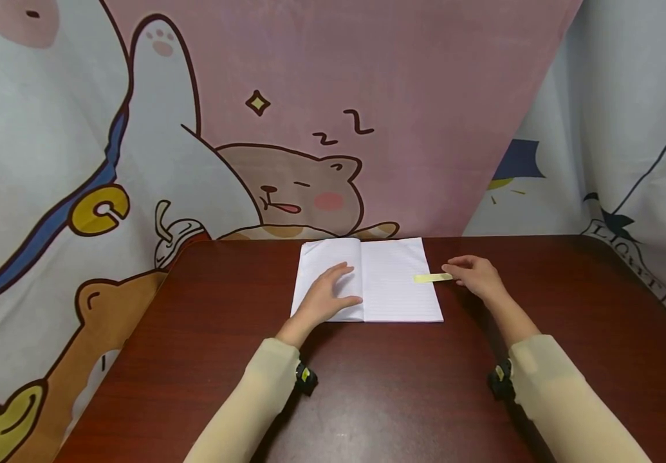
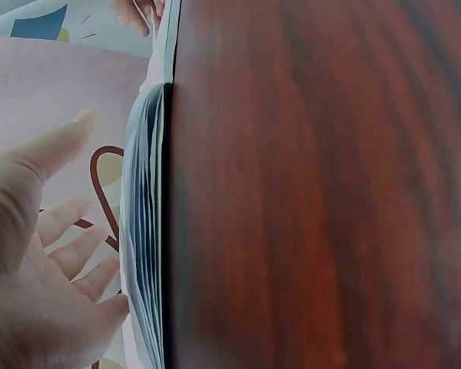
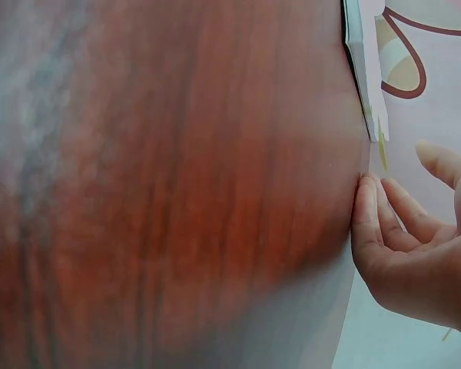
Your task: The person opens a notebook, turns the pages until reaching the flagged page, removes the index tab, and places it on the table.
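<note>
An open lined notebook lies on the dark wooden table. A pale yellow paper strip sits on its right page and juts past the right edge. My left hand is over the left page, thumb and fingers spread; in the left wrist view, the hand is beside the notebook's page edges. At the strip's outer end is my right hand. In the right wrist view, that hand's fingers are bent, its thumb is apart from them, and the strip ends just short of them.
The reddish-brown table reaches to a cloth backdrop printed with cartoon animals, right behind the notebook. More white cloth hangs along the right side. A small black device is on the left wrist, another on the right.
</note>
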A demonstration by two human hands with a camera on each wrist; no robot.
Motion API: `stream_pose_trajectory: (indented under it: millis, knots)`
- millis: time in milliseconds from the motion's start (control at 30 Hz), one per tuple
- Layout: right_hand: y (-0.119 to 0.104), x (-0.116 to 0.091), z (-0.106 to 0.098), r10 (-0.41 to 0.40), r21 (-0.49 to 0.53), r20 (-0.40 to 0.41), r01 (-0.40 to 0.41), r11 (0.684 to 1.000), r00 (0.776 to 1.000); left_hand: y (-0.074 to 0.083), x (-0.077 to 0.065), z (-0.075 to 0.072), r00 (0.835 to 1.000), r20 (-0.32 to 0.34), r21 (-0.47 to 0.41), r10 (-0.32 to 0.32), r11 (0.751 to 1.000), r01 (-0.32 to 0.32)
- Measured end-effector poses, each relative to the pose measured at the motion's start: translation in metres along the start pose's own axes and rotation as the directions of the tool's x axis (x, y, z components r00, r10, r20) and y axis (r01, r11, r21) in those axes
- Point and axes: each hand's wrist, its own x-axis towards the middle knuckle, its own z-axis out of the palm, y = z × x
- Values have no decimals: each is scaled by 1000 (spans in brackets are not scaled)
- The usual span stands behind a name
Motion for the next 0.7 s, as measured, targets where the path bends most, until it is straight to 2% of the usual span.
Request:
stream_pose_trajectory:
  millis: [300, 500, 700]
  knots:
    - [3, 2, 0, -25, -19, 31, 26, 999, 999, -2, 0, 1, 1000, 26, 6, -5, 1000, 5]
    - [4, 2, 2, -35, -23, 25, 36, 999, 999, -2, -2, 2, 998, 58, 20, -10, 1000, 9]
    - [5, 4, 3, -39, -28, 17, 40, 999, 999, -3, -1, 3, 998, 58, 19, -1, 1000, 0]
